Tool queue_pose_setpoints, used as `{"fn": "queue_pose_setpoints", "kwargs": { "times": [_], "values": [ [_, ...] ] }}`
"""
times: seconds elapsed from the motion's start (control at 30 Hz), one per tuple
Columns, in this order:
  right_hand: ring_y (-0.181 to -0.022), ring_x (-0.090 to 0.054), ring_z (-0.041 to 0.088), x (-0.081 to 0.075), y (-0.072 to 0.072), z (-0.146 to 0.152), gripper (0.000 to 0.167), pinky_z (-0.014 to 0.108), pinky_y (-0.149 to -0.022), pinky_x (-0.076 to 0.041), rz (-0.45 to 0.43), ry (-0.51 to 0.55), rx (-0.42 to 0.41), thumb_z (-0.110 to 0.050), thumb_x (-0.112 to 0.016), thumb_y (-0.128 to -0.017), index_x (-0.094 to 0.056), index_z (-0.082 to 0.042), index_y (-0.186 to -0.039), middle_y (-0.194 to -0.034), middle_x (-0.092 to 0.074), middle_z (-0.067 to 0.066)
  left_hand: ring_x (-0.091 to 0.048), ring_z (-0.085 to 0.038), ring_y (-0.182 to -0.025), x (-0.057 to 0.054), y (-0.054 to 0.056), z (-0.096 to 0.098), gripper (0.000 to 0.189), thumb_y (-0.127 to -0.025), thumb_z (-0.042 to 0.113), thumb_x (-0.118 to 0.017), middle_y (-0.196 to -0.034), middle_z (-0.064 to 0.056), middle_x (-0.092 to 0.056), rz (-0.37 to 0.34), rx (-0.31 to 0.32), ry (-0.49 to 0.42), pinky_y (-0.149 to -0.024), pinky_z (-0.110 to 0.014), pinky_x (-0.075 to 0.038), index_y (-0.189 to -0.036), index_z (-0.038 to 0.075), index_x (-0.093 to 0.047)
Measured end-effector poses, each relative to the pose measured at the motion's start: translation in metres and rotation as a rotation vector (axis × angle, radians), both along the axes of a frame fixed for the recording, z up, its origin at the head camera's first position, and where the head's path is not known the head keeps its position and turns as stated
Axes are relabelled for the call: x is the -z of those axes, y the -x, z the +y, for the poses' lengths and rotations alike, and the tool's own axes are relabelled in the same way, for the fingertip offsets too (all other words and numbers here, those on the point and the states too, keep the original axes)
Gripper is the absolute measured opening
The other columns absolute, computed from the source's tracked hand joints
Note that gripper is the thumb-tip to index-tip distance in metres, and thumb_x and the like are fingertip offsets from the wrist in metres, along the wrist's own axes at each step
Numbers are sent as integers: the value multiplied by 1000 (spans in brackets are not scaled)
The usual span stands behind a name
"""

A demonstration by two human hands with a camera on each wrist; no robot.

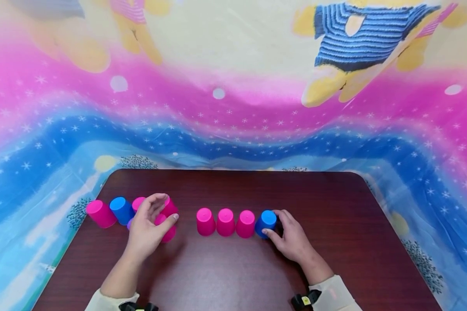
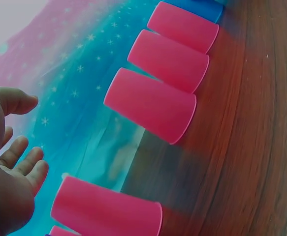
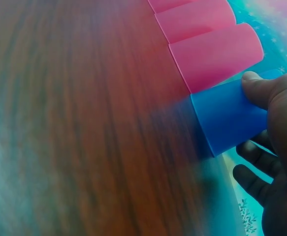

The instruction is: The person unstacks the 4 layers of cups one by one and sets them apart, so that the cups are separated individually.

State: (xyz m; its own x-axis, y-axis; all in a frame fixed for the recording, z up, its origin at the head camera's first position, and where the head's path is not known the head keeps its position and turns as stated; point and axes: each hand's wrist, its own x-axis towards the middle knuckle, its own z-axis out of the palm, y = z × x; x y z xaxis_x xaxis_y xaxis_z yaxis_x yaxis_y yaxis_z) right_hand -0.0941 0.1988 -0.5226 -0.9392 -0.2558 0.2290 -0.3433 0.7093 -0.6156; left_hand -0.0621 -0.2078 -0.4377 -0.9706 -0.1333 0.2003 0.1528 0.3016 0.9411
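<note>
Three pink cups stand upside down in a row mid-table, one of them the left pink cup (image 1: 206,223). At the row's right end is a blue cup (image 1: 264,223), also bottom up, close beside the last pink cup (image 1: 245,225). My right hand (image 1: 293,239) holds the blue cup between thumb and fingers; the right wrist view shows the thumb (image 3: 256,91) on its side. Over the group of cups on the left hovers my left hand (image 1: 145,229), fingers loosely spread with nothing in them. It partly hides a near pink cup (image 1: 169,232) and others there.
Farther left stand another pink cup (image 1: 101,214) and a blue cup (image 1: 120,211), both upside down near the table's left edge. A sliver of purple shows beside the left hand. The dark wooden table (image 1: 225,272) borders a printed cloth backdrop (image 1: 233,116).
</note>
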Motion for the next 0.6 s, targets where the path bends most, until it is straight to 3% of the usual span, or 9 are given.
{"fn": "queue_pose_setpoints", "kwargs": {
  "times": [0.27, 0.5, 0.6],
  "values": [
    [-114, -63, 24, -1, 0, 0, 61, 50, -97, -57, 2, 3, -2, -39, -80, -92, -53, -13, -141, -123, -59, 0, -53, -32, -137, 3, 7, 14, 69, -85, 11, -87, -143, -8, -57, -20, 49, 9, -100, -13, -45, -143, 12, -50],
    [-114, -63, 22, -1, 0, -1, 60, 49, -98, -57, 0, 4, -7, -38, -80, -92, -53, -14, -140, -124, -59, 0, -53, -33, -138, 8, 13, 24, 69, -84, 8, -87, -141, -8, -56, -26, 89, 35, -113, -41, -43, -142, 10, -50],
    [-114, -63, 22, -1, 0, -1, 60, 49, -98, -57, -4, 4, -9, -37, -80, -92, -53, -14, -140, -124, -59, 1, -53, -35, -137, 11, 15, 29, 69, -83, 8, -87, -141, -11, -55, -25, 109, 37, -114, -44, -42, -141, 9, -50]
  ]
}}
